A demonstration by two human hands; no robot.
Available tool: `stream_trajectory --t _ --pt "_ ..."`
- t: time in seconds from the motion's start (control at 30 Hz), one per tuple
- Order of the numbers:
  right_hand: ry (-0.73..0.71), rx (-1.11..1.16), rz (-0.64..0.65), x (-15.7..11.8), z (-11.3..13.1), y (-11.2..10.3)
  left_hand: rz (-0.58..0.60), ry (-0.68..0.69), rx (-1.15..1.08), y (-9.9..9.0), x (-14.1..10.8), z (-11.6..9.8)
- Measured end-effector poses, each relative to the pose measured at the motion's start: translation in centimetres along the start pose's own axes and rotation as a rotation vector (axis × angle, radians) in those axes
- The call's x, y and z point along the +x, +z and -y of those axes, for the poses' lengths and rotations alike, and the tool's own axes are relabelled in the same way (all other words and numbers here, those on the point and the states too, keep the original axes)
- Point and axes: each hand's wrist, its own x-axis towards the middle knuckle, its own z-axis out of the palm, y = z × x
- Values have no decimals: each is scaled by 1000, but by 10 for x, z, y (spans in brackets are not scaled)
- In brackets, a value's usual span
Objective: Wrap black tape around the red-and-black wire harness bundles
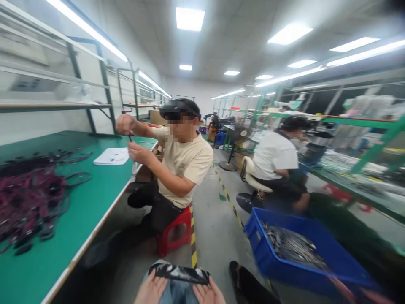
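Work area: a long factory aisle with a grey concrete floor (pixel 218 228) edged by yellow-and-black hazard tape (pixel 193 240). The fingers (pixel 155 276) of the left hand (pixel 151 290) are spread, their tips touching the lower edge of a flat, glossy black item (pixel 180 273). The right hand (pixel 209 292) has its fingers spread in the same manner against the item's right end; no pinch is discernible, and grip force cannot be determined. The item lies across blue denim trousers (pixel 172 293). To the right are a black shoe (pixel 249 283) and a blue plastic crate (pixel 265 249) holding tangled metal parts (pixel 292 247). To the left, a green-topped workbench (pixel 34 274) carries dark red and black cable bundles (pixel 31 198) and a white paper sheet (pixel 112 156). Beyond, a co-worker in a beige T-shirt (pixel 185 164), seated on a red plastic stool (pixel 175 234), holds a thin dark item (pixel 130 137) in both hands.
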Motion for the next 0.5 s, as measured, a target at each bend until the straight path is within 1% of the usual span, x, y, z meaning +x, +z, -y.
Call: stream_trajectory --t 0.1,0.23,0.3,0.43,0.5 --pt "53 -6 10 -2 3 -1 9 53 -15 1 -13 0" --pt "67 -27 29 -4 2 -4 63 52 -5 -3 -12 1" --pt "34 -29 50 -10 -2 0 61 57 9 -5 -12 3" --pt "-109 36 100 -27 -17 14 -1 68 95 -6 -20 2" --pt "-158 86 100 -30 -23 17 11 -4 169 -4 -24 -4"
